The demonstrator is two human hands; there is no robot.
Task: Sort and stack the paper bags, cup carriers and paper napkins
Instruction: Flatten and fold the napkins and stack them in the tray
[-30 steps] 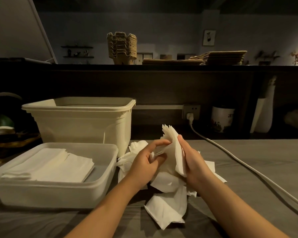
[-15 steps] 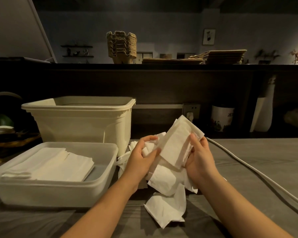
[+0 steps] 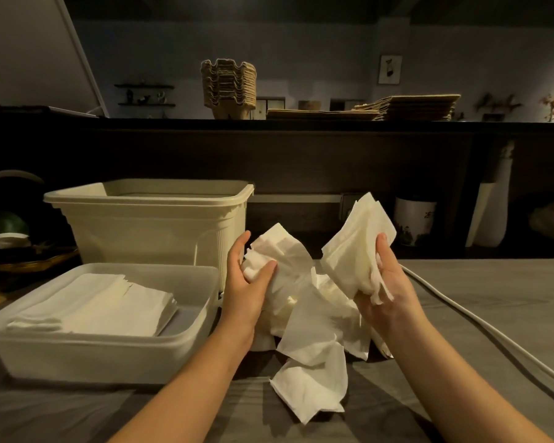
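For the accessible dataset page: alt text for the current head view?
A person's left hand grips a crumpled napkin wad and the right hand holds a flatter napkin bunch, above a loose napkin pile on a grey table. At left a shallow tray holds stacked napkins, a deep bin behind it; cup carriers and paper bags sit stacked on a far shelf.

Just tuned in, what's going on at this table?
A person is sorting paper napkins. The left hand grips a crumpled bunch, the right hand holds a flatter bundle, both above a loose pile on the table. A neat stack lies in the shallow tray. Cup carriers and paper bags sit stacked on the shelf behind.
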